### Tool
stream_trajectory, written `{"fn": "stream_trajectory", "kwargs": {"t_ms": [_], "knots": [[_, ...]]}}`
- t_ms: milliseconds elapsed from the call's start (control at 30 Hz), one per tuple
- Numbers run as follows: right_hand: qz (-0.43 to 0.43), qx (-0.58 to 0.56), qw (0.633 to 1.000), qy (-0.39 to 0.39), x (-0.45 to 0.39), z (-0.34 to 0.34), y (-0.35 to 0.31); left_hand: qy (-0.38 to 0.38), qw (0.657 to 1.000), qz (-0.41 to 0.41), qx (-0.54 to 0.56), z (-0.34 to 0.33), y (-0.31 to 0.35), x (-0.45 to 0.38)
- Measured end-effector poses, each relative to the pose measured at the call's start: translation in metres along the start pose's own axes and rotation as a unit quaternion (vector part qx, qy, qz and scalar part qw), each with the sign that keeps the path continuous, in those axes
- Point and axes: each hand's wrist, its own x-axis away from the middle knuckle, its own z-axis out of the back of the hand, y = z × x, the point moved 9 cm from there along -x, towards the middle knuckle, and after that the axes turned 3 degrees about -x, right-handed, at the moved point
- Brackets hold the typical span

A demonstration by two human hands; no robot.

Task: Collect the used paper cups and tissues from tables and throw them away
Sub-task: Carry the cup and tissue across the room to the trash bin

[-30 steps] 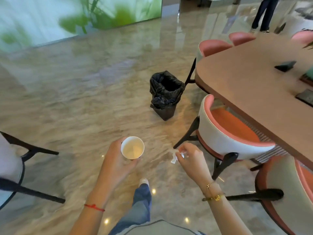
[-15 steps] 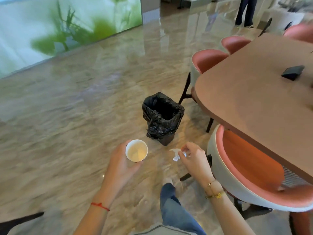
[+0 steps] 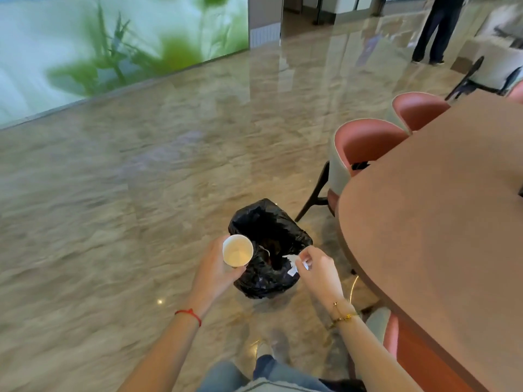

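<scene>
My left hand (image 3: 212, 271) grips a white paper cup (image 3: 237, 250), its empty mouth facing up and towards me, at the left rim of a small bin lined with a black bag (image 3: 268, 222). My right hand (image 3: 318, 271) pinches a crumpled white tissue (image 3: 293, 263) over the bin's right edge. The bin stands on the marble floor right in front of me. Something pale lies inside it, too dark to identify.
A large brown oval table (image 3: 441, 210) fills the right side, close to the bin. Pink-and-white chairs (image 3: 365, 145) are tucked along its far and near edges. A person's legs (image 3: 437, 29) stand at the far right. Open marble floor stretches left.
I have walked up to the bin, which has come from ahead to directly beneath my hands. Cup and tissue stay held in the same hands.
</scene>
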Motion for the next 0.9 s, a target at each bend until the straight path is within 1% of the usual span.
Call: {"fn": "stream_trajectory", "kwargs": {"t_ms": [67,300,500,567,667,733,800,900], "knots": [[-0.007,0.007,1.0,-0.015,-0.04,-0.005,0.002,-0.011,1.0,0.019,-0.003,-0.011,-0.004,-0.04],[-0.05,0.01,0.998,-0.047,-0.151,-0.033,0.016,-0.075,0.996,0.042,-0.025,-0.059,-0.024,-0.153],[-0.124,0.011,0.99,-0.072,-0.212,-0.067,0.042,-0.138,0.988,0.057,-0.035,-0.093,-0.047,-0.23],[-0.154,0.001,0.984,-0.085,-0.227,-0.078,0.048,-0.169,0.983,0.057,-0.034,-0.102,-0.054,-0.252],[-0.174,-0.001,0.98,-0.091,-0.251,-0.088,0.052,-0.218,0.974,0.059,-0.023,-0.111,-0.06,-0.283],[-0.177,-0.009,0.981,-0.086,-0.268,-0.088,0.047,-0.234,0.971,0.037,-0.041,-0.109,-0.061,-0.303],[-0.159,-0.008,0.984,-0.081,-0.283,-0.084,0.038,-0.245,0.967,0.0,-0.072,-0.101,-0.057,-0.319],[-0.115,0.001,0.99,-0.081,-0.299,-0.069,0.017,-0.229,0.966,-0.045,-0.112,-0.075,-0.048,-0.341]]}}
